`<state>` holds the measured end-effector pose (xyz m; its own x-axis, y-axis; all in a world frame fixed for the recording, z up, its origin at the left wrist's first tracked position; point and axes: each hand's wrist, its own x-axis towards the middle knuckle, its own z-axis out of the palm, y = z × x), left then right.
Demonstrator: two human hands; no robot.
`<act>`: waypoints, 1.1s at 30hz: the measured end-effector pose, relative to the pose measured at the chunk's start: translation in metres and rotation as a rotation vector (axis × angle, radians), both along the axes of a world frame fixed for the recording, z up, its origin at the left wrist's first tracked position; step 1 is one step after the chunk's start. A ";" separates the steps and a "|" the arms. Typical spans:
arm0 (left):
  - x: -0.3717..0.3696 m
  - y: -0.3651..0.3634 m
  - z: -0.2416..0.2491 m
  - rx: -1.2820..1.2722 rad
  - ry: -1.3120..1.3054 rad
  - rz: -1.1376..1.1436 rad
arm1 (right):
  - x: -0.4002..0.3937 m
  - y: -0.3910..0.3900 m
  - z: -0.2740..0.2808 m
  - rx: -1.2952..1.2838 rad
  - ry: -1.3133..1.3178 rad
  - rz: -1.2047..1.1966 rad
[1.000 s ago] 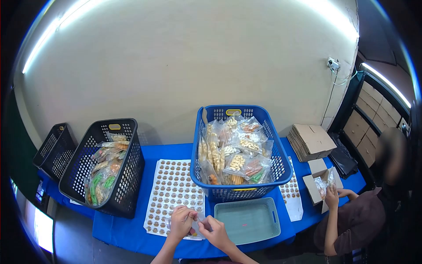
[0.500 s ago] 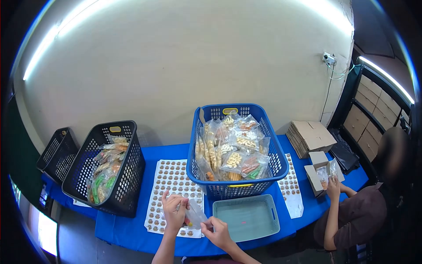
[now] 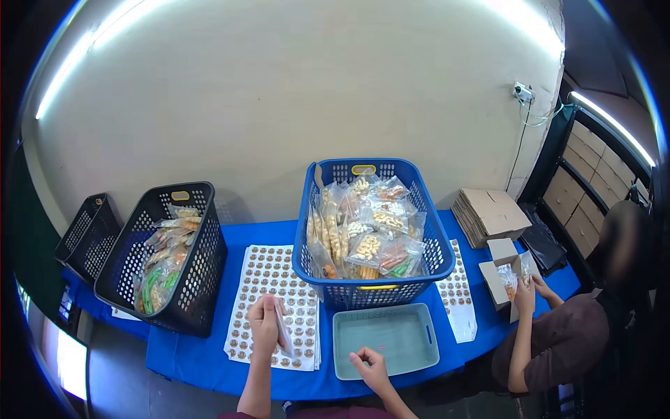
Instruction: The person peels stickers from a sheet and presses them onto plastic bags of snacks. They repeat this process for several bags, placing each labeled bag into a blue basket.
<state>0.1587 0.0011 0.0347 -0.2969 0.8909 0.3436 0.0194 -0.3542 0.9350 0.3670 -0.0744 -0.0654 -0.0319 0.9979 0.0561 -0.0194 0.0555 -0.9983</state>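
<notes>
a thin, clear packet stood nearly edge-on in the left hand, over the right part of a sheet of round stickers. its plastic looked pale and glossy, with a faint pinkish-brown tint; turned that way, it showed little of its face, and the contents could not be made out. the left fingers gripped it, partly covering its upper end. whether its lower edge touched the sheet was unclear.

the right hand was over the near side of a grey-green tray, its fingers curled in; whether they pinched anything small could not be told. a tiny reddish scrap lay in the tray, too small to identify.

behind the tray on the blue-covered desk, a blue basket held many filled packets, the lower ones hidden. a black basket to the left held more. at the right, a co-worker's hand was at an open carton, the co-worker's body fading into shadow.
</notes>
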 end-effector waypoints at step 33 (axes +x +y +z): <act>0.079 -0.042 -0.042 -0.579 -0.174 -1.129 | 0.038 -0.026 0.039 0.090 0.327 -0.269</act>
